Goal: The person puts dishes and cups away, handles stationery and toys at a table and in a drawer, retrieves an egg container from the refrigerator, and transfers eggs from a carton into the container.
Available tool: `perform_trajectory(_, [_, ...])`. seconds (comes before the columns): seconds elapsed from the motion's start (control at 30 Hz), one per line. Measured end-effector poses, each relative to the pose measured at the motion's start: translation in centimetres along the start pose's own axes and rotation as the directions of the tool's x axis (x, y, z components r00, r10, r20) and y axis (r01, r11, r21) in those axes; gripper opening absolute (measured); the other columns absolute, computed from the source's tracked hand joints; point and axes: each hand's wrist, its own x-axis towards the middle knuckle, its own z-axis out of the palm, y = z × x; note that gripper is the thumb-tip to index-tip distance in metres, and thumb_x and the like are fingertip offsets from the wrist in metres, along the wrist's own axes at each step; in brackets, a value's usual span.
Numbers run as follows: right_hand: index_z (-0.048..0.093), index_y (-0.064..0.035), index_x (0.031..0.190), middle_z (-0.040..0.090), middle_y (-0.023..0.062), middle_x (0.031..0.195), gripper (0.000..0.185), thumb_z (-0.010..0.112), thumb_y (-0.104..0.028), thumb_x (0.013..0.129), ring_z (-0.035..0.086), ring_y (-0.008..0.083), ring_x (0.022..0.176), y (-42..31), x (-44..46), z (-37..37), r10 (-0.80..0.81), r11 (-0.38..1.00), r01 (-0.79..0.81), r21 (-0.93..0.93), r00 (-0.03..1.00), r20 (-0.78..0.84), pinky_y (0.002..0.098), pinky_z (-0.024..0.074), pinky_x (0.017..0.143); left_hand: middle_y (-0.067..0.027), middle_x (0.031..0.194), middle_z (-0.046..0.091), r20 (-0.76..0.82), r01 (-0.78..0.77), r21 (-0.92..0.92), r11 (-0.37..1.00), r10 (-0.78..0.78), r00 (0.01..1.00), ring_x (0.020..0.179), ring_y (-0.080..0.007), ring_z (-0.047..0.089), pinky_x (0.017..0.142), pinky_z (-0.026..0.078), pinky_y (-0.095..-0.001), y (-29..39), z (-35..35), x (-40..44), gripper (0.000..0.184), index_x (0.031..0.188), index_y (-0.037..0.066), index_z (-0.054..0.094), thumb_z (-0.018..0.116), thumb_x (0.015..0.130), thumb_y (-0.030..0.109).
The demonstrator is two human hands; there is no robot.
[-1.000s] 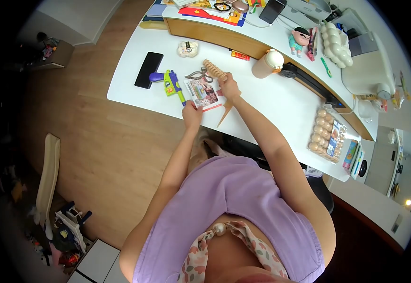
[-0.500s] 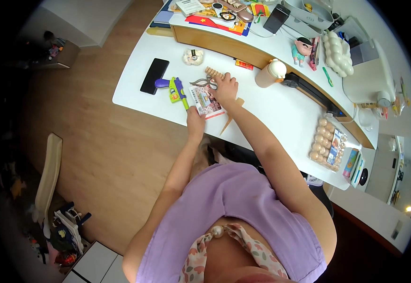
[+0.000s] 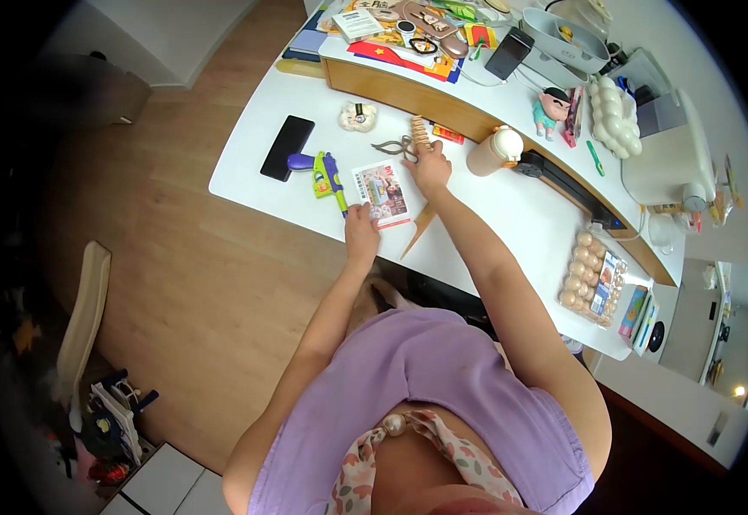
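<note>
In the upper middle of the frame, the right hand (image 3: 430, 169) is reaching over the desk (image 3: 537, 215), its fingers curling at the lower end of a ribbed piece (image 3: 420, 131) and beside a metal tool (image 3: 391, 146); whether that grip is pinching either one I cannot tell; the left hand (image 3: 361, 230) is resting at the lower-left corner of a card (image 3: 381, 193), probably steadying it, though whether its grip is closing on the corner is too small to tell.

The card is lying flat near the desk's front edge, seemingly within easy reach; its long axis is running up and down the frame, the top leaning a little left, the red strip facing the person; the ribbed piece is pointing nearly straight up the frame; the tool is lying nearly crosswise, its thin end pointing left; a tan spike (image 3: 422, 225) is pointing down and left below the right wrist; the toy gun (image 3: 327, 174) is aiming its barrel down toward the left hand.
</note>
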Motion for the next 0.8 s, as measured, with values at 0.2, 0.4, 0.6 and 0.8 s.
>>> perform_trajectory(0.2, [0.055,-0.0237,0.113,0.045,0.0099,0.116,0.046,0.066,-0.041,0.072,0.057,0.0254,0.091,0.5,-1.7,-1.5,-0.130,0.991,0.129,-0.023,0.986,-0.100,0.0394,0.0414,0.080,-0.0178,0.100,0.051,-0.166,0.010,-0.044,0.999,-0.017,0.986,0.094,-0.0338,0.050,0.081,0.042,-0.0395,0.4,-3.1,0.8,0.027,0.100,-0.003,0.053,0.058,0.073,0.000])
perform_trajectory(0.4, [0.056,-0.0144,0.108,0.046,0.0125,0.116,0.041,0.069,-0.025,0.070,0.054,0.0235,0.091,3.2,-6.5,-3.7,-0.270,0.941,0.305,0.146,0.938,-0.217,0.0362,0.0409,0.081,-0.0209,0.099,0.051,-0.261,0.148,-0.014,0.989,-0.147,0.954,0.089,-0.0343,0.053,0.078,0.044,-0.0393,-6.7,-7.5,3.7,0.029,0.100,-0.003,0.052,0.060,0.073,0.004])
perform_trajectory(0.6, [0.059,-0.0108,0.101,0.046,0.0140,0.116,0.032,0.068,-0.017,0.071,0.055,0.0268,0.087,6.2,-12.4,-4.4,-0.221,0.940,0.247,0.236,0.966,-0.133,0.0369,0.0443,0.077,-0.0215,0.100,0.054,0.091,0.443,0.020,0.896,-0.443,0.892,0.088,-0.0340,0.056,0.076,0.046,-0.0387,-6.3,-9.3,6.9,0.060,0.103,-0.007,0.049,0.076,0.063,0.029])
perform_trajectory(0.8, [0.060,-0.0089,0.096,0.047,0.0139,0.114,0.026,0.068,-0.014,0.072,0.055,0.0296,0.085,7.9,-16.4,-4.7,-0.094,0.930,0.135,0.341,0.986,-0.135,0.0370,0.0458,0.074,-0.0197,0.083,0.059,-0.129,0.348,-0.006,0.938,-0.346,0.929,0.080,-0.0334,0.059,0.070,0.047,-0.0377,-7.2,-3.5,7.2,0.055,0.092,-0.006,0.053,0.079,0.059,0.029])
